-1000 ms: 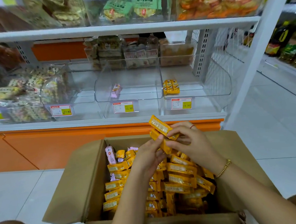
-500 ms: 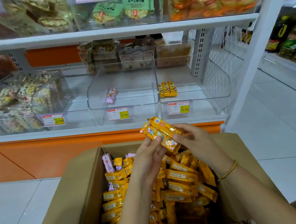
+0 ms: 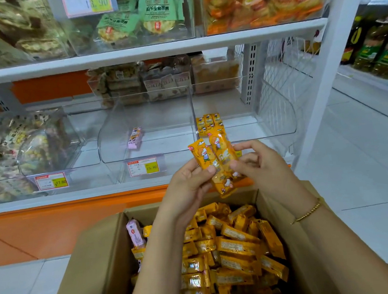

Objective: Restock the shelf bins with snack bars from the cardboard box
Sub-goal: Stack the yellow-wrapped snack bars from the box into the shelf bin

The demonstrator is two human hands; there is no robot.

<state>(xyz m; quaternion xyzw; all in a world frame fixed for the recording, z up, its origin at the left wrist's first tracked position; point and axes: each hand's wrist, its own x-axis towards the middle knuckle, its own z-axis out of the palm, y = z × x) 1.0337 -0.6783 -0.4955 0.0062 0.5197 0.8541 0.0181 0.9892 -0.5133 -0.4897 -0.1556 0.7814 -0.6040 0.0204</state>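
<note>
Fingers [image 3: 207, 170] of the left hand [image 3: 186, 184] and right hand [image 3: 263, 169] clamp two yellow foil-wrapped snack bars [image 3: 221, 158]; being slick, these could slide apart, and one would fall into the brown cardboard box [image 3: 99, 256].

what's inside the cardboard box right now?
The cardboard box holds a loose pile of yellow snack bars, plus at least one pink bar against its left wall. The left forearm covers part of the pile; lower layers and the floor are hidden.

The cardboard box [image 3: 98, 263] was cut off by the bottom edge. The raised snack bars [image 3: 219, 165] covered most of the right bin's price label [image 3: 239, 153]. The print on the middle price label [image 3: 145, 166] was too small to read.
</note>
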